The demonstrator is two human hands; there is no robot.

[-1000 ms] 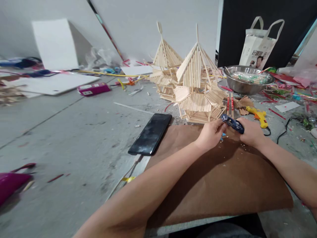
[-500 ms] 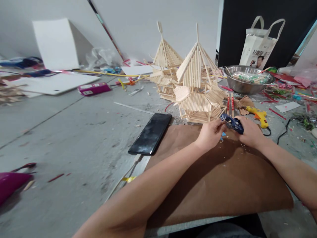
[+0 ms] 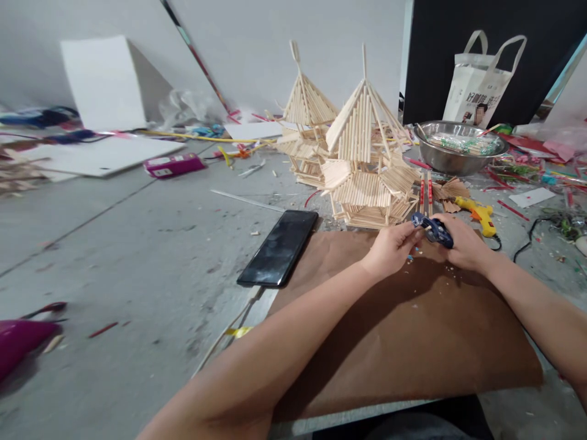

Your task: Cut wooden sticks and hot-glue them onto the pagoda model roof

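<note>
My right hand [image 3: 463, 243] is wrapped round a dark blue hand tool [image 3: 439, 232], whose exact kind I cannot make out. My left hand [image 3: 389, 247] is closed in a pinch at the tool's left end. A small pale stick tip shows against the tool near those fingertips; most of it is hidden. Both hands are over the far edge of a brown paper-covered board [image 3: 413, 342], where tiny blue and pale scraps lie. Just beyond the hands stands a pavilion model of wooden sticks [image 3: 362, 183], with a second stick model [image 3: 305, 104] behind it.
A black phone [image 3: 279, 247] with a cable lies left of the board. To the right are a yellow glue gun [image 3: 479, 214] and its cord. A steel bowl [image 3: 447, 153] and a white tote bag [image 3: 479, 91] stand behind. Scraps litter the floor.
The blue tool has shifted slightly to the right and turned a little in my right hand. My left hand stays close against it.
</note>
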